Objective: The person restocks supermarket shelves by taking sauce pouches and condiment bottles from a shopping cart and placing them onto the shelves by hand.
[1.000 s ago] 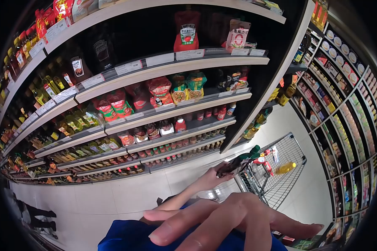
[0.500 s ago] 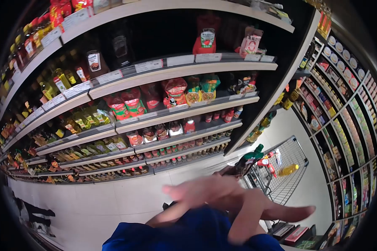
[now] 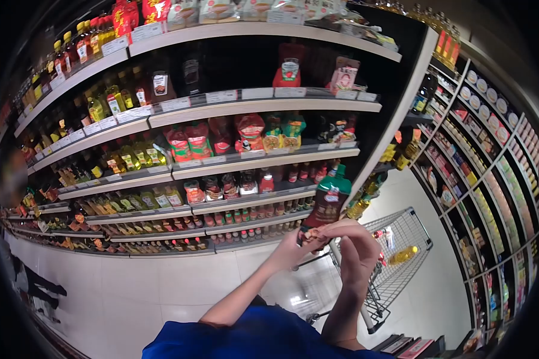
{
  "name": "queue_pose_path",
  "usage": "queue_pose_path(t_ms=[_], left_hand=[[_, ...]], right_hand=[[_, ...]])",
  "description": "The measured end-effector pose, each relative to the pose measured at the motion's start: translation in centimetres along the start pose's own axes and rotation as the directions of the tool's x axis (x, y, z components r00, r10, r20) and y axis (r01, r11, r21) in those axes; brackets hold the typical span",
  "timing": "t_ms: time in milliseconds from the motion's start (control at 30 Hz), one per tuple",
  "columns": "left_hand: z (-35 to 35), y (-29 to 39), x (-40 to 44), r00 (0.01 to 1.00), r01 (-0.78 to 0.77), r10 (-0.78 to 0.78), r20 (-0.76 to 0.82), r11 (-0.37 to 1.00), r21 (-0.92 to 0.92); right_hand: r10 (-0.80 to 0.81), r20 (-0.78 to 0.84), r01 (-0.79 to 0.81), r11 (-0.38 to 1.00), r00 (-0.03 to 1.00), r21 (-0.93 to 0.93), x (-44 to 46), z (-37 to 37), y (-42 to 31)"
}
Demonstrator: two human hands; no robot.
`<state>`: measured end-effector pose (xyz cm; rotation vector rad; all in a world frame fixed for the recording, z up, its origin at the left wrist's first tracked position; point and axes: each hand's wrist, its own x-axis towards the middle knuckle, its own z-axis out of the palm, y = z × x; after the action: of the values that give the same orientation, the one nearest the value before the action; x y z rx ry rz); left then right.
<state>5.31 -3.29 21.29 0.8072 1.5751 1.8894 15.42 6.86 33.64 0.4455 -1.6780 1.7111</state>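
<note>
A dark brown sauce pouch or bottle (image 3: 328,203) with a green cap is held up in front of me, cap end pointing up and slightly right. My left hand (image 3: 288,248) is closed round its lower end. My right hand (image 3: 354,244) reaches in from the other side, fingers bent and their tips at the base; its thumb stands a little apart. The hands partly cover the base and its label. Just beyond my right hand is a wire shopping cart (image 3: 425,240), with a bottle of yellow oil (image 3: 403,255) and red-labelled items inside.
Long shelves (image 3: 263,111) of sauces, oils and red pouches (image 3: 250,133) run across the front and left. More stocked shelves (image 3: 491,179) stand on the right. A pale tiled floor (image 3: 161,281) lies below. Another person's dark-clothed legs (image 3: 39,281) show at far left.
The sauce container has risen and moved left, now more upright. My right hand, stretched out and blurred before, has drawn in with bent fingers to its base. The view has shifted slightly.
</note>
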Motion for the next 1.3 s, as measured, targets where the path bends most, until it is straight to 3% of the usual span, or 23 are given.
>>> queue_pose_path(t_ms=[33,100,233,400,533,633,700,800,1033,1200,1300], left_hand=[[0.4,0.1,-0.3,1.0,0.025,-0.025,0.001,0.998,-0.054],[1.1,0.4,-1.1,0.997,-0.079,0.076,-0.03,0.991,-0.105],[1.8,2.1,-3.4,0.994,-0.091,0.086,-0.069,0.994,-0.067],[2.3,3.5,-6.0,0.993,-0.103,0.094,-0.067,0.984,-0.144],[2.4,3.5,-7.7,0.996,-0.083,0.075,-0.049,0.981,-0.173],[2.6,3.0,-8.8,0.997,-0.071,0.069,-0.017,0.974,-0.217],[3.0,2.5,-9.5,0.998,-0.054,0.055,-0.001,0.964,-0.259],[2.4,0.5,-10.5,0.993,0.044,-0.025,0.113,0.985,-0.166],[-2.3,0.5,-12.8,0.963,0.177,-0.15,0.223,0.979,-0.104],[-8.8,2.6,-13.8,0.903,0.21,-0.228,0.365,0.974,0.089],[-11.9,2.8,-15.2,0.915,0.216,-0.191,0.356,0.976,-0.031]], right_hand=[[0.013,-0.05,-0.014,1.0,0.999,-0.019,-0.6,-0.4,-0.7],[-0.011,-0.14,0.007,1.0,0.99,-0.029,-2.2,-1.8,-0.3],[0.088,-0.383,-0.079,0.996,0.92,0.039,-4.4,-2.9,-0.6],[0.181,-0.437,-0.241,0.967,0.881,-0.084,-5.4,-2.7,-0.8],[0.312,-0.325,-0.36,0.928,0.893,-0.099,-6.4,-1.9,0.3],[0.429,-0.232,-0.437,0.899,0.873,0.02,-7.1,-0.3,0.3],[0.545,-0.201,-0.535,0.838,0.814,0.108,-8.0,0.5,0.6],[0.693,-0.177,-0.68,0.721,0.699,0.134,-8.8,1.8,0.0],[0.608,-0.366,-0.595,0.787,0.705,0.163,-9.5,6.8,3.9],[0.594,-0.325,-0.572,0.802,0.736,0.169,-8.8,11.2,5.8],[0.621,-0.273,-0.587,0.784,0.735,0.202,-8.1,14.2,7.0]])
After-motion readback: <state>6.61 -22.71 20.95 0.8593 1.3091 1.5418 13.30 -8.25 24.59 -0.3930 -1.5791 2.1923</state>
